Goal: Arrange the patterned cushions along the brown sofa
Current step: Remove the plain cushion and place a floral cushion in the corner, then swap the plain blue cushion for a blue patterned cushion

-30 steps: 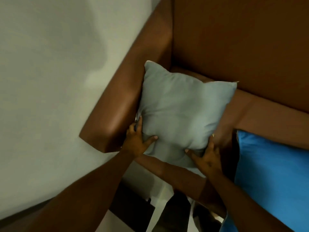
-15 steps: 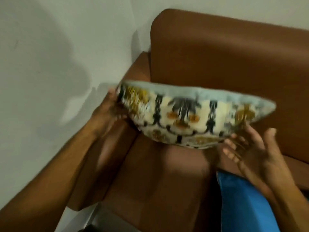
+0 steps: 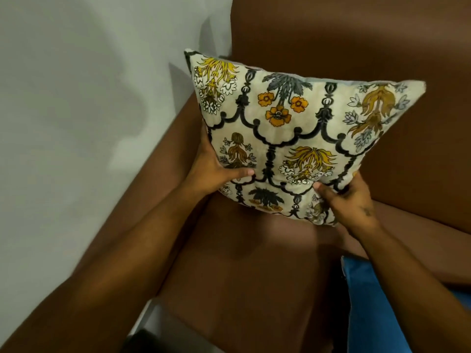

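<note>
A cream cushion (image 3: 293,133) printed with yellow and orange flowers and black scrolls stands upright in the left corner of the brown sofa (image 3: 254,263), its patterned face towards me. Its back leans at the sofa's backrest. My left hand (image 3: 216,169) grips its lower left edge, thumb across the front. My right hand (image 3: 349,202) grips its lower right corner, partly covering the fabric there.
The sofa's left armrest (image 3: 168,154) runs along a pale wall (image 3: 76,123). A blue cushion (image 3: 377,312) lies on the seat at the lower right, under my right forearm. A dark object and white floor show at the bottom left edge.
The cushion showed its plain grey back, was lifted and flipped edge-on, and now stands upright with the pattern facing me. Both hands have shifted to its lower corners.
</note>
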Demonstrator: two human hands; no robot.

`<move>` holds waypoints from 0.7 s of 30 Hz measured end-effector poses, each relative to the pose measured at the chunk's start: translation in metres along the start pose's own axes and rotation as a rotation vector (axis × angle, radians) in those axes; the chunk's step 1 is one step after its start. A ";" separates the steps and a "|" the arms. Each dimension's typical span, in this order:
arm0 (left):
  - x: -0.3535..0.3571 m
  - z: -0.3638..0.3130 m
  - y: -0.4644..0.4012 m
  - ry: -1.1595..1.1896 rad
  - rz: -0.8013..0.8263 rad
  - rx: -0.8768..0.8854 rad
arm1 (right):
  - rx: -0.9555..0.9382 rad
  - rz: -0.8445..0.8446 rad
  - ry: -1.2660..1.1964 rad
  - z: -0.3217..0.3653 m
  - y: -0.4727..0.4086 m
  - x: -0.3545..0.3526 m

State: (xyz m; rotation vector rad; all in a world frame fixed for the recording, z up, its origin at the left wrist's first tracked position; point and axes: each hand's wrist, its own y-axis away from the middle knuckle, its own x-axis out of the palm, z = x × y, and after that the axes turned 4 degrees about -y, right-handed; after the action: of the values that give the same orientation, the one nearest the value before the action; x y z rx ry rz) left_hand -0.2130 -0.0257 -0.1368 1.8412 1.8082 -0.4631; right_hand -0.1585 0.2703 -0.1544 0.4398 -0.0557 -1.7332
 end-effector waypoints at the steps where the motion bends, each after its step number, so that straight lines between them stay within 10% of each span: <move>1: 0.005 0.004 0.003 0.001 -0.030 -0.015 | -0.008 -0.002 0.001 -0.002 -0.003 0.004; 7: 0.069 -0.013 0.055 -0.098 -0.301 -0.167 | -0.070 -0.019 0.155 -0.014 0.013 -0.032; 11: 0.156 -0.041 0.200 -0.075 0.260 -0.166 | -0.048 -0.315 0.299 -0.071 0.133 -0.144; 14: 0.224 -0.061 0.325 -0.129 0.699 -0.117 | 0.303 -0.347 0.395 -0.147 0.248 -0.239; 21: 0.277 -0.069 0.392 -0.074 0.584 -0.378 | 0.519 -0.146 0.109 -0.182 0.341 -0.304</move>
State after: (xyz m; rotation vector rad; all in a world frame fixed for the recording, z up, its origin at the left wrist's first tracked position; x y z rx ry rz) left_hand 0.1832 0.2484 -0.1920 1.9233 1.1284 0.0296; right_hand 0.2626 0.5246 -0.1493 0.9362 -0.4095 -1.8276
